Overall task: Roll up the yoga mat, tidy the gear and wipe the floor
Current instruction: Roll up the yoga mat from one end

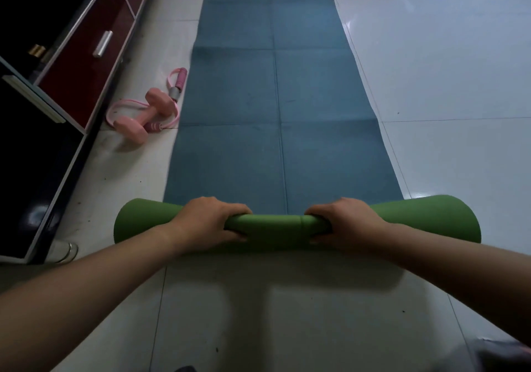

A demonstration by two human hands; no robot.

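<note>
A yoga mat (275,98) lies flat on the tiled floor, blue on top, stretching away from me. Its near end is rolled into a green tube (275,225) across the lower middle of the view. My left hand (209,219) grips the roll left of centre and my right hand (347,221) grips it right of centre, both with fingers curled over the top. The roll is squeezed thin between my hands and flares wider at both ends. A pink dumbbell (143,119) and a pink resistance band with foam handles (175,84) lie on the floor left of the mat.
A low cabinet (86,64) with dark red drawers and black glass panels runs along the left wall. A clear cup or jar (67,252) stands by its near corner. White glossy tiles (445,84) spread to the right of the mat and in front of me.
</note>
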